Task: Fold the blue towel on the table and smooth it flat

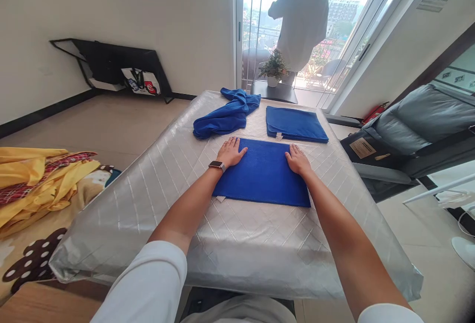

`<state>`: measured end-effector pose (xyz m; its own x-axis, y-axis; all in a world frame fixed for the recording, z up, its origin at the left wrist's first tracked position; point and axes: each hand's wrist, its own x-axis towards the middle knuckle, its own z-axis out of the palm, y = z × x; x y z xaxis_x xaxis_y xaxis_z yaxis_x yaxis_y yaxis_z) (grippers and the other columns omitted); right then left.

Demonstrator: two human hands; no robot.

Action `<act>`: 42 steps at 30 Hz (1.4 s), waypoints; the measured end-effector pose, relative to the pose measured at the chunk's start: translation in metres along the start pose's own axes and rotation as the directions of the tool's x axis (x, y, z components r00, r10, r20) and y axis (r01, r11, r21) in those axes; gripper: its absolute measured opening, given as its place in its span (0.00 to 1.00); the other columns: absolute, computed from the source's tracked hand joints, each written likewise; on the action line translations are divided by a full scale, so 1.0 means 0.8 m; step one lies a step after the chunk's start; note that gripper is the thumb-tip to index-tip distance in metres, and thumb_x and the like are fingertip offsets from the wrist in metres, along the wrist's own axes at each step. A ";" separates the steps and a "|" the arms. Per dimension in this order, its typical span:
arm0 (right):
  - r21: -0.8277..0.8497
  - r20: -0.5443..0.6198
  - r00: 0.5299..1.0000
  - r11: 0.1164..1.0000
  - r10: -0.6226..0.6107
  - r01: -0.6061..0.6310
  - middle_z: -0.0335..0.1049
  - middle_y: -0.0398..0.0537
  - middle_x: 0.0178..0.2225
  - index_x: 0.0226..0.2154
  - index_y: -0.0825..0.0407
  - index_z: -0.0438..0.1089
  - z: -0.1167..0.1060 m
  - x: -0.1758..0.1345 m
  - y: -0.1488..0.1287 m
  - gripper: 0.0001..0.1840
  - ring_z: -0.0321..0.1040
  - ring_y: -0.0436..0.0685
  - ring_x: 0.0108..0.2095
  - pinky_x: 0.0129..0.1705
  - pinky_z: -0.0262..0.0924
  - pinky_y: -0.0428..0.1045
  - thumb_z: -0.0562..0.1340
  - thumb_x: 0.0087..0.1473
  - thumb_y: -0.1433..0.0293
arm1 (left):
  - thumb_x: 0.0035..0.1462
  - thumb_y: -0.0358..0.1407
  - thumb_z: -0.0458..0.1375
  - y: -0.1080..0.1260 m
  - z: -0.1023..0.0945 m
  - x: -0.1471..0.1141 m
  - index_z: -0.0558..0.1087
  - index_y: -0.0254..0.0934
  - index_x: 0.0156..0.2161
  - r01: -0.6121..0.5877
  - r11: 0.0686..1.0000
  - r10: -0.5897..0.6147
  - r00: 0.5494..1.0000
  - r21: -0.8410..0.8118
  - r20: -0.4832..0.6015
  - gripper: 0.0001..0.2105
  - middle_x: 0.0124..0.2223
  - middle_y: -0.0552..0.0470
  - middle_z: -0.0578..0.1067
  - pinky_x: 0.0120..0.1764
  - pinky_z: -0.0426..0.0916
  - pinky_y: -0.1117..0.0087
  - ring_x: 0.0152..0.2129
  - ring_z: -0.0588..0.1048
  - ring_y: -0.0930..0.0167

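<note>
A blue towel (264, 174) lies flat as a neat rectangle on the silver quilted tablecloth (156, 199), with a small white tag at its near left edge. My left hand (230, 153), with a watch on the wrist, rests spread on the towel's far left corner. Over its far right corner lies my right hand (298, 160), fingers stretched out and flat. Just beyond the towel, a stack of folded blue towels (297, 122) shows a white tag. Crumpled blue towels (226, 115) lie in a loose heap to the far left.
A potted plant (273, 68) stands on a dark chair (276, 93) past the table's far edge. Behind it, a person (302, 21) stands by the glass sliding door. Yellow cloths (33, 184) lie at the left. A grey reclining chair (423, 120) is at the right.
</note>
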<state>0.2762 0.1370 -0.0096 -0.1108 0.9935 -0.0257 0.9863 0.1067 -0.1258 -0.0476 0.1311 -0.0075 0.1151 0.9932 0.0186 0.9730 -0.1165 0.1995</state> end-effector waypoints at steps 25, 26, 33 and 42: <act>0.024 -0.047 0.999 1.000 -0.005 0.006 0.44 0.55 0.76 0.74 0.61 0.47 0.000 -0.006 -0.004 0.36 0.37 0.59 0.76 0.74 0.36 0.56 0.41 0.72 0.58 | 0.72 0.56 0.33 0.171 0.039 0.037 0.56 0.32 0.73 -0.257 0.962 0.255 0.966 -0.094 -0.039 0.37 0.75 0.42 0.55 0.72 0.43 0.54 0.73 0.52 0.60; 0.030 -0.044 0.999 1.000 -0.004 0.005 0.43 0.55 0.76 0.74 0.61 0.47 -0.001 -0.006 -0.005 0.37 0.37 0.59 0.76 0.75 0.36 0.56 0.41 0.72 0.58 | 0.72 0.56 0.33 0.156 0.036 0.036 0.56 0.33 0.74 -0.238 0.968 0.235 0.971 -0.086 -0.043 0.37 0.75 0.43 0.55 0.72 0.44 0.54 0.73 0.52 0.60; 0.040 -0.027 1.000 0.999 0.003 -0.002 0.41 0.54 0.76 0.75 0.60 0.46 -0.001 -0.006 -0.004 0.37 0.36 0.58 0.76 0.75 0.35 0.56 0.41 0.72 0.58 | 0.71 0.56 0.32 0.052 0.016 0.024 0.54 0.34 0.74 -0.062 0.997 0.061 0.997 -0.034 -0.048 0.38 0.76 0.44 0.53 0.72 0.42 0.53 0.73 0.49 0.60; 0.021 -0.018 1.000 1.000 0.011 -0.010 0.40 0.54 0.77 0.75 0.61 0.45 0.000 -0.002 -0.001 0.37 0.36 0.59 0.76 0.75 0.35 0.55 0.40 0.72 0.58 | 0.71 0.57 0.33 0.003 0.012 0.016 0.52 0.30 0.74 0.059 0.997 -0.062 0.995 -0.042 -0.076 0.39 0.76 0.41 0.51 0.73 0.42 0.57 0.73 0.48 0.59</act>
<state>0.2752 0.1352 -0.0095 -0.0980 0.9951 -0.0094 0.9846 0.0955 -0.1465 -0.0420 0.1439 -0.0166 0.0393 0.9960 0.0803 0.9687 -0.0577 0.2413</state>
